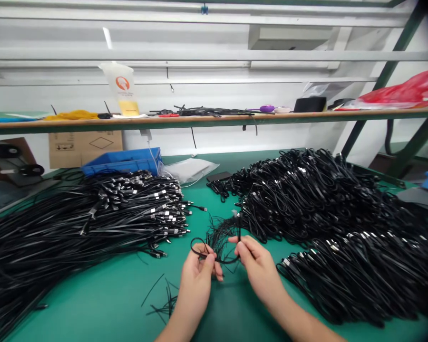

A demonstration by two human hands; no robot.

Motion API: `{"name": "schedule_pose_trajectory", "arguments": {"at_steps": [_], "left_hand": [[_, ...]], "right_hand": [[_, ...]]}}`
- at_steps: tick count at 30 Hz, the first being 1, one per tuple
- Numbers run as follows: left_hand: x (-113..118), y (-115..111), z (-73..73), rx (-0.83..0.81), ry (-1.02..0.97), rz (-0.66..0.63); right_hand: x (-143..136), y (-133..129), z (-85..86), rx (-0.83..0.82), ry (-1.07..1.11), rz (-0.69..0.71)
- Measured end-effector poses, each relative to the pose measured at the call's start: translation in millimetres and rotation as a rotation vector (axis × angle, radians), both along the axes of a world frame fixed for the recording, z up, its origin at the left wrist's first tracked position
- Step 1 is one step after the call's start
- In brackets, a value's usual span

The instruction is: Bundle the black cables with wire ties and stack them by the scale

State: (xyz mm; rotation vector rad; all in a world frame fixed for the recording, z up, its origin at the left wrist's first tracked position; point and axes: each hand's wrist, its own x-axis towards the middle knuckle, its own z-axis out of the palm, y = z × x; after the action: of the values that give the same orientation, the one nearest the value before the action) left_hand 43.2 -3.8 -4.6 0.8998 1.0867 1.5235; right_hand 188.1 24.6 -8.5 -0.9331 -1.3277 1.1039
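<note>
A black cable is stretched in a curve between my two hands over the green table. My left hand pinches it near a loop that arches above the fingers. With fingertips closed, my right hand grips the cable's other part, where a dark end stands upright. Just behind the hands lies a bunch of thin black ties. More loose ties are scattered beside my left forearm.
Long straight cables with metal plugs are heaped on the left. Coiled cables form a large pile on the right, with bundled cables in front. A blue bin, a plastic bag and a shelf stand behind.
</note>
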Motion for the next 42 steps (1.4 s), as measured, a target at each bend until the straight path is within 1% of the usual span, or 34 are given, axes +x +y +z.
{"name": "schedule_pose_trajectory", "arguments": {"at_steps": [2, 4, 7, 10, 12, 16, 20, 25, 32, 40, 42], "left_hand": [[-4, -2, 3.7, 0.010, 0.043, -0.008], [-5, -4, 7.2, 0.033, 0.059, -0.017], [-5, -9, 10.4, 0.070, 0.053, -0.028], [-5, -11, 11.0, 0.088, 0.054, -0.016], [-5, -12, 10.8, 0.093, 0.055, -0.001], [-4, -13, 11.0, 0.093, 0.044, -0.001], [-2, -14, 12.4, 0.085, 0.038, 0.024], [0, -17, 15.0, 0.089, 0.040, -0.012], [0, -17, 16.3, 0.078, 0.044, -0.023], [3, -15, 17.5, 0.052, 0.040, -0.001], [3, -15, 18.4, 0.031, 0.045, 0.001]], "right_hand": [[1, -5, 3.0, 0.143, -0.170, 0.056], [0, -10, 4.7, 0.214, -0.232, 0.095], [-1, -16, 4.1, 0.246, -0.242, 0.098], [-1, -19, 2.8, 0.263, -0.214, 0.031], [-1, -20, 3.6, 0.309, -0.212, -0.002], [0, -20, 7.3, 0.411, -0.230, 0.001], [0, -19, 7.9, 0.417, -0.243, 0.027], [-1, -21, 7.0, 0.431, -0.277, 0.067], [0, -21, 8.9, 0.465, -0.397, 0.137], [1, -18, 3.8, 0.473, -0.372, 0.186], [0, -17, 3.1, 0.433, -0.356, 0.177]]}}
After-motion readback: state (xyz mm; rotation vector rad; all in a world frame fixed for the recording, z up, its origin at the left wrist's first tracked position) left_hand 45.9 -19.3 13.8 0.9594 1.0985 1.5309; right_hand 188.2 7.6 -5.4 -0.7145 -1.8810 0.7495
